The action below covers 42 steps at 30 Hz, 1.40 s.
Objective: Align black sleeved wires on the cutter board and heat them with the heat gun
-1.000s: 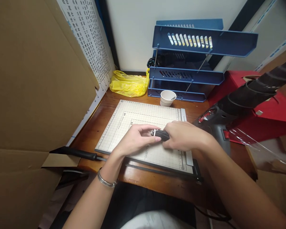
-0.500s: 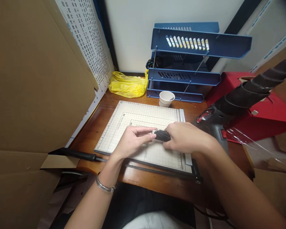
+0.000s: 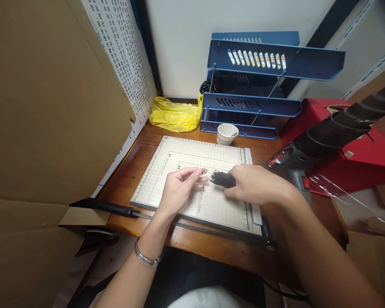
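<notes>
My right hand (image 3: 252, 183) is closed around a bundle of thin black strands, perhaps wires (image 3: 223, 179), their ends fanning out toward the left. Just left of those ends, my left hand (image 3: 179, 188) has thumb and index finger pinched together, with the other fingers loosely extended. A small pale, curved thing (image 3: 204, 172) shows at the pinch, too small to identify. Both hands are above the cream gridded board of a paper trimmer (image 3: 157, 179). The trimmer's black handle (image 3: 109, 207) and long blade arm lie along the board's near edge.
A white paper cup (image 3: 227, 134) holding dark bits stands behind the board. Farther back are a yellow plastic bag (image 3: 176, 115) and a blue tiered file tray (image 3: 276, 60). A black tool with a ribbed tube (image 3: 327, 132) leans by a red box (image 3: 375, 145). Cardboard (image 3: 51, 107) walls the left.
My left fingers have come away from the strands' pale ends and now pinch a small pale thing. The strand ends are more exposed. The whole view has shifted slightly.
</notes>
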{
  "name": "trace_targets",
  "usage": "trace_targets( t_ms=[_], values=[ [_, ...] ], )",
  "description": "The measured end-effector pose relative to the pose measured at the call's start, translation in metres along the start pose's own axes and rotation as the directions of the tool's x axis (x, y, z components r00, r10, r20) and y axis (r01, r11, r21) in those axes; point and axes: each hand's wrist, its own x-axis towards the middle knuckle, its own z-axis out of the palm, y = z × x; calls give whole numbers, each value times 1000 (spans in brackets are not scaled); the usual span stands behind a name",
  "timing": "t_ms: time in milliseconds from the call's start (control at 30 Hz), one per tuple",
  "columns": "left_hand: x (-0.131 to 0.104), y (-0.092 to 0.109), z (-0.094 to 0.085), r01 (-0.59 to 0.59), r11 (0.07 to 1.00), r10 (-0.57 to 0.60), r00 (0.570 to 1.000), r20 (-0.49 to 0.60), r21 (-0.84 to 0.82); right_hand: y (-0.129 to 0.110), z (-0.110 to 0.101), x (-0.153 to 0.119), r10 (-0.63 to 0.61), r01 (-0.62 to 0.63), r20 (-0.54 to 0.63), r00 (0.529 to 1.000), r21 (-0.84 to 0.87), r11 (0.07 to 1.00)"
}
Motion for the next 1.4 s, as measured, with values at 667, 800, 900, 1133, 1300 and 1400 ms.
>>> trace_targets(
  t_ms=[667, 800, 900, 1133, 1300, 1400],
  values=[
    [139, 50, 7, -356, 663, 248, 934, 256, 659, 16, 24, -26, 79, -72, -16, 997, 262, 962],
    [170, 87, 16, -426, 561, 423, 885, 196, 710, 16, 25, -24, 74, -64, -26, 997, 277, 959],
    [197, 113, 29, -461, 456, 547, 820, 170, 761, 15, 24, -22, 79, -68, -25, 997, 283, 957],
    [248, 133, 64, -423, 280, 532, 816, 228, 862, 19, 24, -20, 104, -90, -31, 994, 294, 952],
    [257, 127, 67, -391, 252, 438, 862, 256, 885, 23, 23, -17, 115, -92, -62, 991, 293, 952],
    [259, 125, 65, -403, 279, 420, 868, 266, 872, 24, 18, -15, 130, -93, -108, 986, 292, 952]
  ],
)
